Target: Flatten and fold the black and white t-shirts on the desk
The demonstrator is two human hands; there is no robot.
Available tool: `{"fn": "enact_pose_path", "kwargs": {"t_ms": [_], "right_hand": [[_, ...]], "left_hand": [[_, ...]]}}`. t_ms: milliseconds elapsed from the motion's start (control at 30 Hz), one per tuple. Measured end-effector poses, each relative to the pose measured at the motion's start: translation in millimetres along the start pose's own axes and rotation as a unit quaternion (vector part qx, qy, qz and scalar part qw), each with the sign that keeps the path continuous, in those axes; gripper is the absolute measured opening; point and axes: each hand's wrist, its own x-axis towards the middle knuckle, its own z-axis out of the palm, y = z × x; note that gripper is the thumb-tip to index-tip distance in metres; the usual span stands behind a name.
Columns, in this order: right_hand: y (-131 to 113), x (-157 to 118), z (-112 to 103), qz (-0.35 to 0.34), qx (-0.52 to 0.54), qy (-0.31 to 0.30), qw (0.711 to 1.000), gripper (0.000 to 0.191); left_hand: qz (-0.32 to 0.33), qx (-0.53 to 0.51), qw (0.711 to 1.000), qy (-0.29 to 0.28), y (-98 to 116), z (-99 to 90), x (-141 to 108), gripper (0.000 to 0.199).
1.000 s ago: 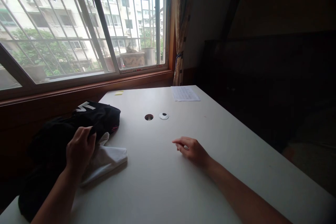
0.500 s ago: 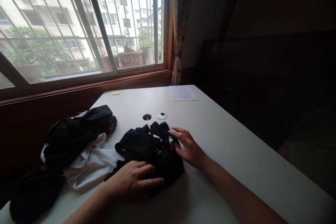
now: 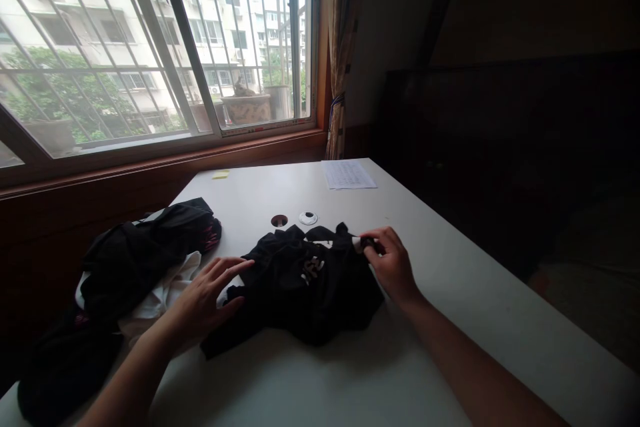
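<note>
A crumpled black garment [image 3: 320,300] with a small pale and brown print lies in the middle of the white table [image 3: 465,340]. My right hand [image 3: 393,263] pinches its upper right edge, where a bit of white shows, and pulls it outward. At the garment's left side is my left hand [image 3: 210,293], fingers stretched and apart, the fingertips at the cloth without gripping it. Left of that hand rests a heap: a black garment [image 3: 145,260] with pink marks on top of a white cloth [image 3: 173,287].
Sheets of printed paper [image 3: 349,175] lie at the table's far edge, and a yellow note [image 3: 221,174] at the far left corner. A cable hole [image 3: 279,221] and its round cover [image 3: 308,218] are behind the garment. Beyond stand a barred window [image 3: 240,47] and a tied curtain [image 3: 337,100].
My right hand has closed on the garment's edge and drawn it right, spreading the cloth wider. My left hand has moved up and left, from the garment's front to its left side.
</note>
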Motion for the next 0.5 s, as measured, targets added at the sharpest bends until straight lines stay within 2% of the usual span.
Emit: {"fn": "enact_pose_path", "kwargs": {"t_ms": [100, 167, 233, 333, 433, 500], "right_hand": [[15.1, 7.6, -11.0, 0.082, -0.013, 0.132, 0.988, 0.015], [23.9, 10.8, -16.5, 0.11, -0.021, 0.18, 0.977, 0.016], [29.6, 12.5, -19.5, 0.115, -0.029, 0.199, 0.973, 0.017], [30.8, 12.6, -19.6, 0.111, -0.027, 0.195, 0.974, 0.018], [25.5, 10.9, -17.1, 0.095, -0.025, 0.181, 0.978, 0.019], [21.4, 9.5, -15.5, 0.081, -0.026, 0.174, 0.981, 0.019]], "left_hand": [[-0.028, -0.025, 0.998, -0.057, -9.0, -4.3, -2.1, 0.058], [-0.034, -0.036, 0.995, -0.088, -12.8, -2.9, -3.2, 0.058], [-0.049, -0.038, 0.992, -0.108, -15.3, 0.2, -4.5, 0.053], [-0.075, -0.036, 0.99, -0.118, -21.0, 2.6, -7.3, 0.031], [-0.098, -0.014, 0.992, -0.077, -34.5, -5.1, -12.6, 0.026], [-0.138, 0.009, 0.99, 0.011, -47.3, -17.6, -19.4, 0.029]]}}
